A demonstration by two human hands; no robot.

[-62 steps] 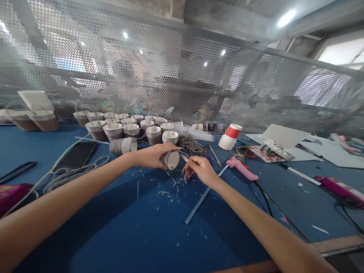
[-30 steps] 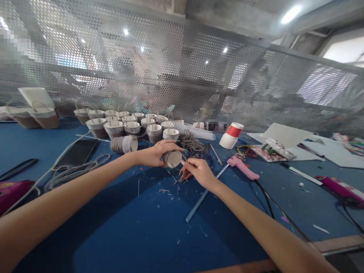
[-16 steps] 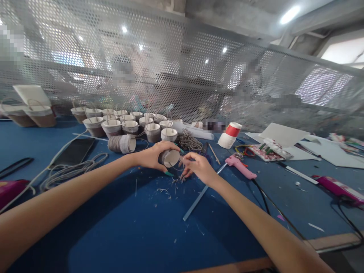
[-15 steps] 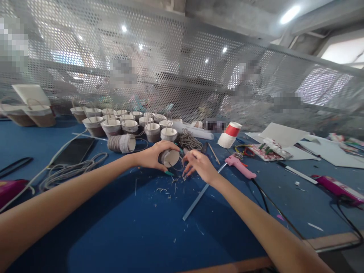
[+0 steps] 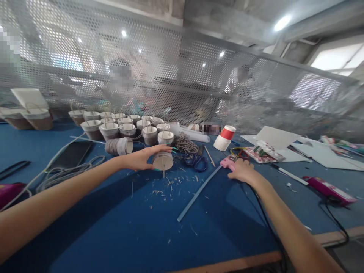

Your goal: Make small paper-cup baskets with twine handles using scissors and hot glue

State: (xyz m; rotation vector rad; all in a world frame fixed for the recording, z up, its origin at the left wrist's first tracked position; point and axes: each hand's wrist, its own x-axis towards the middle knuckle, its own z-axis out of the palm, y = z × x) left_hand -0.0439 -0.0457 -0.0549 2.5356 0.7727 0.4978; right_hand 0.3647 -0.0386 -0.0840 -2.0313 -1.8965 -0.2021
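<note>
My left hand (image 5: 142,157) curves around a small paper cup (image 5: 162,162), its thumb low on the near side and its green-nailed fingers over the top. The cup lies tilted with a round, pale end toward me, and a short piece of cord hangs across that end. At the right, my right hand (image 5: 243,171) is wrapped over the grip of a pink glue gun (image 5: 226,163). A long clear glue stick (image 5: 199,192) sticks out of the gun's back toward me. Blue-handled scissors (image 5: 196,161) lie between the hands.
Several cord-wrapped cup baskets (image 5: 127,130) stand at the back left, one wrapped cup (image 5: 119,146) on its side. A heap of cord (image 5: 184,143), stacked paper cups (image 5: 224,138), a phone (image 5: 69,154) and a purple glue gun (image 5: 330,189) lie around. Cord scraps litter the middle.
My right hand has left the cup and moved right onto the pink glue gun. The scissors are now uncovered. The cup has turned in my left hand, its round end facing me more.
</note>
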